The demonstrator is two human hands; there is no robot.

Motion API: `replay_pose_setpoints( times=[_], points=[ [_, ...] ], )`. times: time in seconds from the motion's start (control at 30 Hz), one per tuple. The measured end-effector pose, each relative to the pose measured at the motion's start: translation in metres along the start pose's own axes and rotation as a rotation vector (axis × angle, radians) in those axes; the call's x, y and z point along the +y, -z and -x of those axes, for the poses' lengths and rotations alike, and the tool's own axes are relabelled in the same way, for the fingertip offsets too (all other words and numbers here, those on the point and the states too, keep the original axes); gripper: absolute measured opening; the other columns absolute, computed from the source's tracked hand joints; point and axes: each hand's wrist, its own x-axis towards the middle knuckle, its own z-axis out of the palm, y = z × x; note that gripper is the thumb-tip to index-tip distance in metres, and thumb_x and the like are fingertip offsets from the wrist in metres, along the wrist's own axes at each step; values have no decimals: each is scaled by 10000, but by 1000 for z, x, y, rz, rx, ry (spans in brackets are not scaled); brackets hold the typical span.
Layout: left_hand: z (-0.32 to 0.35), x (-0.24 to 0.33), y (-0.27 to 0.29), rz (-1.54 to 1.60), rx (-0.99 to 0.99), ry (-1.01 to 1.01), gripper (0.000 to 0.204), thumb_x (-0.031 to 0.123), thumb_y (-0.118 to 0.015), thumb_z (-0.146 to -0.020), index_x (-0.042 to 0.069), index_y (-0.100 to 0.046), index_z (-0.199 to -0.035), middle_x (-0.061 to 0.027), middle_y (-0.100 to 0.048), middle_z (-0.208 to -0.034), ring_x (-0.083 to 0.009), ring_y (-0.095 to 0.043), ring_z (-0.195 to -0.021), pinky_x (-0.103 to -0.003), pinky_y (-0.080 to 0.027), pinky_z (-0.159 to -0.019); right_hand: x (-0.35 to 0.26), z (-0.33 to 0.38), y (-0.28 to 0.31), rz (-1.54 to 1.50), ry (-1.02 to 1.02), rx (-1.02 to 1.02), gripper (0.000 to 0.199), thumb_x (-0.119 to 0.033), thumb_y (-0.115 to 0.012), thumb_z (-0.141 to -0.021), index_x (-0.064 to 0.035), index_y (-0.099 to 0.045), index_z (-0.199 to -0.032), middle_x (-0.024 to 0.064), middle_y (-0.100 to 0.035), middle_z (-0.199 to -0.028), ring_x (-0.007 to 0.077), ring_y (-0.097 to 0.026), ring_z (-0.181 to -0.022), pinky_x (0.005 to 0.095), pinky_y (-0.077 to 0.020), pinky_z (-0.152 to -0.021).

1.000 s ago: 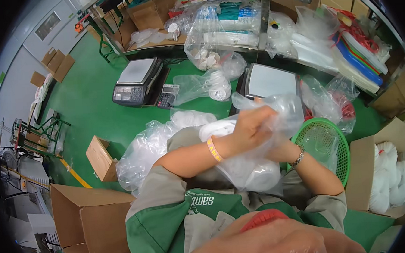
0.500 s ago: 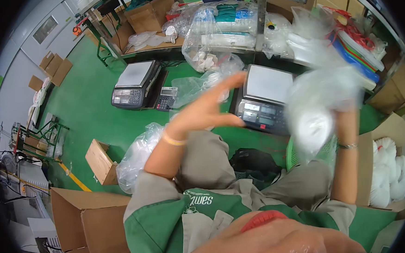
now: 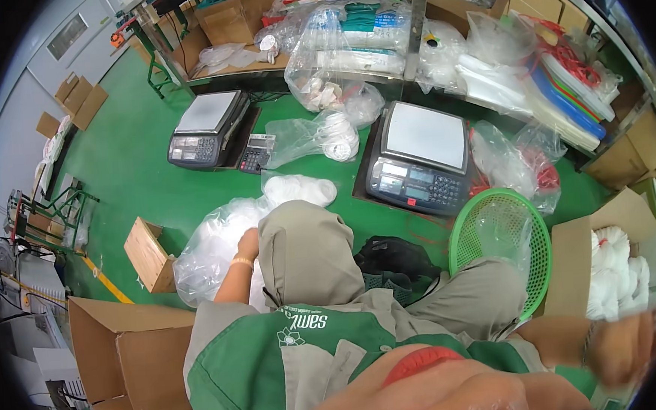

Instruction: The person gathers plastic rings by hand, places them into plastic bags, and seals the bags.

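Note:
My left hand [image 3: 248, 245] is low beside my left knee, against a clear plastic bag [image 3: 204, 246] with white contents. Its fingers are mostly hidden by the bag and knee. White bundles [image 3: 297, 189] lie on the floor just beyond that knee. Far to the right, my right hand [image 3: 622, 348] is smeared by motion, below an open carton [image 3: 572, 265] of white bundles [image 3: 610, 274]. Whether it holds anything does not show. A green plastic basket [image 3: 541, 286] leans by my right knee with a thin clear bag [image 3: 506, 228] in it.
Two digital scales [image 3: 425, 137] [image 3: 209, 122] stand ahead on the green floor, a calculator [image 3: 256, 154] beside the left one. A clear bag with white rolls [image 3: 337, 137] lies between them. A wooden box [image 3: 148, 255] and large open carton [image 3: 154, 366] are left. Packed shelving [image 3: 364, 60] runs behind.
My left hand has dropped from in front of the right scale to beside my left knee. My right hand has swung down and right; the clear bag with white contents is no longer seen in it.

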Motion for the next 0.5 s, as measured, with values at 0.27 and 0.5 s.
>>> replay_pose_setpoints(
  times=[0.27,0.5],
  points=[
    [-26,162,131,316,596,-524,167,165,-540,-851,6,-591,-846,-134,-577,-743,-242,-549,-658,-326,-433,-594,47,88,-101,-86,-875,-922,206,-87,-548,-816,-8,-587,-1002,129,-526,-1207,211,-500,-1061,306,-417,-868],
    [100,346,186,352,129,-1193,156,134,-564,-860,-14,-538,-818,-111,-499,-675,-212,-473,-597,-302,-391,-563,44,139,-158,-291,-895,-1079,374,-135,-694,-709,-80,-584,-1062,140,-302,-1409,283,-356,-1257,399,-378,-931]
  ],
)
